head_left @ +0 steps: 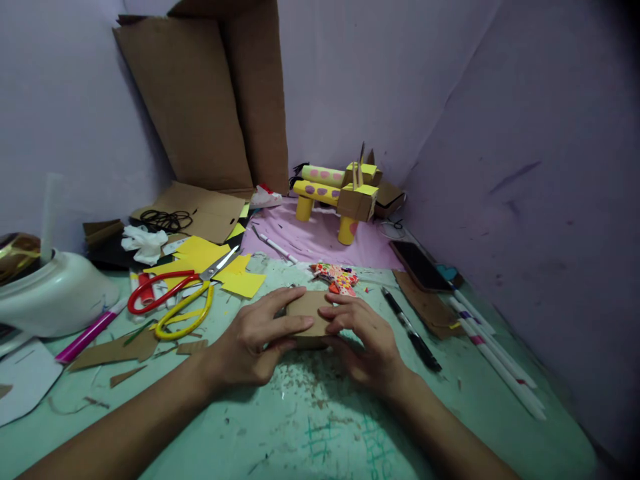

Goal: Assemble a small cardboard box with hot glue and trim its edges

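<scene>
A small brown cardboard box (307,307) is held low over the middle of the green table (260,427). My left hand (257,333) grips its left side, fingers on the top face and thumb at the lower front edge. On the right side my right hand (363,337) holds it with curled fingertips on top; its thumb is partly hidden. Behind the box lies a colourful patterned piece (337,276). Red and yellow scissors (205,277) lie partly open to the left, and a black pen (413,332) is to the right.
Yellow paper (245,285) and cardboard scraps (117,350) lie left, near a white pot (60,290). Two yellow cardboard-headed figures (320,191) stand at the back on pink cloth (275,220). A phone (420,265) and white sticks (495,357) lie right. Large cardboard (185,100) leans on the wall.
</scene>
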A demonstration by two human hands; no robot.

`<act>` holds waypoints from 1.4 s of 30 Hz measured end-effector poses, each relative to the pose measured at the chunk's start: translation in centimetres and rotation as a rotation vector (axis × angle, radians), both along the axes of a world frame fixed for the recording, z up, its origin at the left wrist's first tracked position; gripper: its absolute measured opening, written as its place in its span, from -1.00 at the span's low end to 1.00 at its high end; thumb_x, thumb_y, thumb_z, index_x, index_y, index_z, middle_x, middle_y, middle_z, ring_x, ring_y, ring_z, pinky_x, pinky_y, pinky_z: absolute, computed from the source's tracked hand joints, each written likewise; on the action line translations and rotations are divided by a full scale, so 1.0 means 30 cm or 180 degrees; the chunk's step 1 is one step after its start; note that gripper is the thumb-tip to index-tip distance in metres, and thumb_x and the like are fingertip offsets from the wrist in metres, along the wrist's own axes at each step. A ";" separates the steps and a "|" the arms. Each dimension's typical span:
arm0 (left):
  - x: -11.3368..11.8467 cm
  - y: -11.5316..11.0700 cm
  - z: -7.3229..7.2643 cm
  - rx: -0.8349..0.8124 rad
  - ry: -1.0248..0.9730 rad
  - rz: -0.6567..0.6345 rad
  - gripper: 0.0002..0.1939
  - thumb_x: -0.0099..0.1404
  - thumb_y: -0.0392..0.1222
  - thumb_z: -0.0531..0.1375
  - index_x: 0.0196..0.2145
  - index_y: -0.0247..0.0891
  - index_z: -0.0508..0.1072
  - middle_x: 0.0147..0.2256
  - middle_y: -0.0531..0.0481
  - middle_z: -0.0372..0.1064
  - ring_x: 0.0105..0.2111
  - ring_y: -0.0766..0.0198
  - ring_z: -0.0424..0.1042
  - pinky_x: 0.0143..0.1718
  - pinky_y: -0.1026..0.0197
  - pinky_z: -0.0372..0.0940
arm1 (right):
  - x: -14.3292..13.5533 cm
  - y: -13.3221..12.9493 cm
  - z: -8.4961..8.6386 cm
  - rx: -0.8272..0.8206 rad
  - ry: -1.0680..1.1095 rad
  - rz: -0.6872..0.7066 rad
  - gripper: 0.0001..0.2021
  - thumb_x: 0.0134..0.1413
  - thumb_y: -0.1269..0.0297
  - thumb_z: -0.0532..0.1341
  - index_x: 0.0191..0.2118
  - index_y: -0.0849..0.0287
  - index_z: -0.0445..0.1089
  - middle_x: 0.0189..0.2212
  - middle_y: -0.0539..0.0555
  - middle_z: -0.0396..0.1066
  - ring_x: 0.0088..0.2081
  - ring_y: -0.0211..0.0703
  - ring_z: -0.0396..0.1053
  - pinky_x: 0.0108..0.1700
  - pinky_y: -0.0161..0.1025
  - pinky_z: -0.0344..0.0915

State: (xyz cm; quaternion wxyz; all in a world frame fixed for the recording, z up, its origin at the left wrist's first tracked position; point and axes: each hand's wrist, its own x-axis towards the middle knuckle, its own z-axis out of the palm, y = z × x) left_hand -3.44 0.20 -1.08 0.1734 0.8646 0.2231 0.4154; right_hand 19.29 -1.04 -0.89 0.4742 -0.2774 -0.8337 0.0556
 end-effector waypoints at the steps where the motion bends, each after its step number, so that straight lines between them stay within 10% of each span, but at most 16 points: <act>1: 0.001 -0.004 0.002 -0.0063 -0.0002 0.0037 -0.46 0.25 -0.45 0.16 0.11 0.03 0.37 0.23 -0.13 0.23 0.18 0.04 0.28 0.09 -0.17 0.32 | 0.001 0.000 -0.002 -0.0013 -0.0022 -0.0021 -0.78 0.07 0.54 0.18 -0.23 0.06 0.34 -0.30 0.10 0.56 -0.06 0.04 0.52 -0.03 0.08 0.46; 11: 0.008 0.000 0.000 -0.0569 -0.0428 0.0006 -0.55 0.21 -0.44 0.20 0.02 -0.07 0.47 0.18 -0.17 0.30 0.15 0.03 0.32 0.11 -0.16 0.28 | -0.002 -0.008 -0.015 -0.0504 0.0394 0.0054 -0.69 0.05 0.46 0.28 -0.08 0.05 0.36 -0.08 0.17 0.48 0.05 0.04 0.43 0.10 0.08 0.37; 17: 0.012 -0.002 0.083 -0.2657 -0.1953 0.0582 -0.64 0.10 -0.12 0.36 -0.11 -0.20 0.56 -0.06 -0.14 0.51 -0.04 0.01 0.46 -0.12 0.10 0.41 | 0.014 0.013 -0.032 -0.1806 0.2072 0.0460 -0.51 0.19 -0.04 0.18 0.20 -0.05 0.22 0.23 0.18 0.25 0.23 0.08 0.25 0.20 0.12 0.27; 23: 0.027 -0.012 0.129 -0.4419 -0.2849 0.0529 -0.68 0.01 -0.16 0.35 -0.25 -0.34 0.55 -0.32 -0.11 0.56 -0.28 0.05 0.53 -0.38 0.19 0.43 | 0.018 -0.002 -0.029 -0.2198 0.1571 0.0748 -0.37 0.11 0.00 0.28 0.27 -0.18 0.11 0.30 0.15 0.14 0.29 0.13 0.15 0.22 0.19 0.19; 33: 0.095 -0.049 0.065 -0.4364 -0.2872 -0.0422 -0.40 0.16 -0.21 0.24 0.17 -0.21 0.26 -0.03 -0.18 0.46 0.10 -0.06 0.36 0.19 -0.10 0.19 | -0.103 -0.037 -0.047 -0.2313 0.1606 0.0321 0.18 -0.32 -0.09 0.49 0.35 -0.15 -0.24 0.35 0.23 -0.04 0.33 0.21 0.04 0.22 0.14 0.21; 37: 0.113 -0.066 0.029 -0.4371 -0.2511 -0.0602 -0.27 0.11 -0.18 0.35 0.21 -0.18 0.21 0.06 -0.18 0.42 0.14 -0.07 0.32 0.24 -0.10 0.10 | -0.084 -0.028 -0.028 -0.2107 0.1368 -0.0169 -0.05 -0.17 0.00 0.44 0.30 -0.01 -0.02 0.30 0.25 0.06 0.30 0.24 0.08 0.28 0.18 0.05; 42: 0.056 -0.035 0.006 -0.3825 -0.1732 -0.0157 -0.11 0.00 0.02 0.42 0.22 -0.19 0.18 0.18 -0.31 0.26 0.21 -0.24 0.20 0.18 -0.24 0.14 | -0.006 -0.004 0.004 -0.2036 0.1337 0.0281 -0.31 -0.13 0.24 0.38 0.18 -0.03 0.20 0.11 0.16 0.30 0.11 0.10 0.34 0.09 0.01 0.33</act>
